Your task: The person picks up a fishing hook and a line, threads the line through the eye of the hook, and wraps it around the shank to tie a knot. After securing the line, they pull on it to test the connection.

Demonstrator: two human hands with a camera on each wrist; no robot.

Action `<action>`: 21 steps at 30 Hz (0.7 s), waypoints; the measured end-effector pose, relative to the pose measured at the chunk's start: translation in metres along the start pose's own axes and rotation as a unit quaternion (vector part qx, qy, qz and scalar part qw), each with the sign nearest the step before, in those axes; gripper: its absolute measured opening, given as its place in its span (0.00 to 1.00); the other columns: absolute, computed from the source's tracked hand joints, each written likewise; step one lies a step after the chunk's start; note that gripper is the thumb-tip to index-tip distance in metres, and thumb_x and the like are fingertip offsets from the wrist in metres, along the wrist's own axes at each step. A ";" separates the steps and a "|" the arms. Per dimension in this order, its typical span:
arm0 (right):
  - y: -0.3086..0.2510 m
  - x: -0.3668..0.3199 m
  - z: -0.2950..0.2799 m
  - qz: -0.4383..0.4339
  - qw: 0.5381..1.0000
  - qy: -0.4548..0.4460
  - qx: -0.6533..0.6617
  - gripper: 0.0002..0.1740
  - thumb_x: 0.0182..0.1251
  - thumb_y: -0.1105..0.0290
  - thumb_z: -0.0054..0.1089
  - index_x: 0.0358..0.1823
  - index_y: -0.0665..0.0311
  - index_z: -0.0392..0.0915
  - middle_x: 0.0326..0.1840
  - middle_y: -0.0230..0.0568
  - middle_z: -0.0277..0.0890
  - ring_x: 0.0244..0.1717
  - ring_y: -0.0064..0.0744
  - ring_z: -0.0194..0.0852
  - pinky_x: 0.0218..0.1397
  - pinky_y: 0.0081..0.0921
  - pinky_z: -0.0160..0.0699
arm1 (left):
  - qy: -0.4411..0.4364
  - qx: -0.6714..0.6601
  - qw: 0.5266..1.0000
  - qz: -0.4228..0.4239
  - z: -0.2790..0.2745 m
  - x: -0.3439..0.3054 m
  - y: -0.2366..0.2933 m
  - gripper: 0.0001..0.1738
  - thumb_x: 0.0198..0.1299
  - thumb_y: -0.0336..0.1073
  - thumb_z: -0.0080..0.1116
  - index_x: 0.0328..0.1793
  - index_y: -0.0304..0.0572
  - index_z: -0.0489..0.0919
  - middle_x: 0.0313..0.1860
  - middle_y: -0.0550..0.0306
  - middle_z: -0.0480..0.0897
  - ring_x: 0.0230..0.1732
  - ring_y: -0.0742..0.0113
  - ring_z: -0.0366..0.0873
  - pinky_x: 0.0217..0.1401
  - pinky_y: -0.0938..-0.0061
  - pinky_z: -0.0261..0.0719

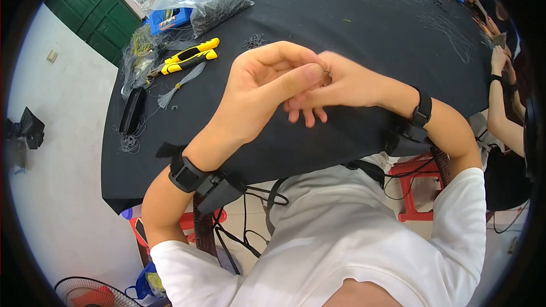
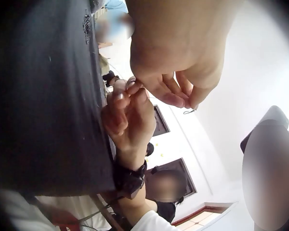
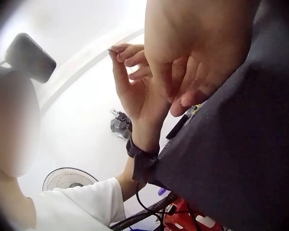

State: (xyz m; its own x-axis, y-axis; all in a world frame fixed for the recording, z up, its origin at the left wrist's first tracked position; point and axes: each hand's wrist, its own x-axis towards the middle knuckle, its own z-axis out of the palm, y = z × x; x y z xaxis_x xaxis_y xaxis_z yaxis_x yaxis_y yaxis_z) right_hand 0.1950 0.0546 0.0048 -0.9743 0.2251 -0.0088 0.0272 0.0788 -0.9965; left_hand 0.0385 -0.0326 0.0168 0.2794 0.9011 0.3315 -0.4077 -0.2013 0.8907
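In the head view my left hand (image 1: 264,88) is raised over the black-covered table (image 1: 193,148), thumb and index finger pinching a small dark wire loop (image 1: 326,78). The same loop (image 2: 189,112) pokes out from the left fingertips in the left wrist view. My right hand (image 1: 350,82) meets the left from the right side, its fingers hanging below the left thumb. Seen from the left wrist, the right hand (image 2: 130,115) has its thumb close to bent fingertips; I cannot tell whether a thread lies between them.
Yellow-and-black pliers (image 1: 190,57) lie at the left, near a bundle of clear strands (image 1: 181,86) and a black case (image 1: 132,111). Behind them stands a clear plastic bag (image 1: 213,5) of dark tangled pieces. Another person's arms (image 1: 500,91) rest at the right edge.
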 end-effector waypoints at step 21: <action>0.015 0.002 -0.047 -0.092 0.915 0.386 0.076 0.31 0.62 0.71 0.51 0.65 0.72 0.53 0.41 0.40 0.78 0.31 0.16 0.64 0.36 0.15 0.67 | 0.026 0.173 0.974 -0.143 -0.016 0.003 -0.013 0.08 0.55 0.31 0.61 0.40 0.36 0.80 0.33 0.63 0.80 0.34 0.81 0.74 0.35 0.87 0.68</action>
State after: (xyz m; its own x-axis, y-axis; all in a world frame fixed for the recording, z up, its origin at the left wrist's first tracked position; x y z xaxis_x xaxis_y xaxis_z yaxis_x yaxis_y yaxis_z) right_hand 0.2044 0.1017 -0.0063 -0.5100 0.8447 0.1626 -0.2100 0.0610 -0.9758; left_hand 0.0311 -0.0211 0.0015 0.2908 0.9557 0.0461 0.0003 -0.0482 0.9988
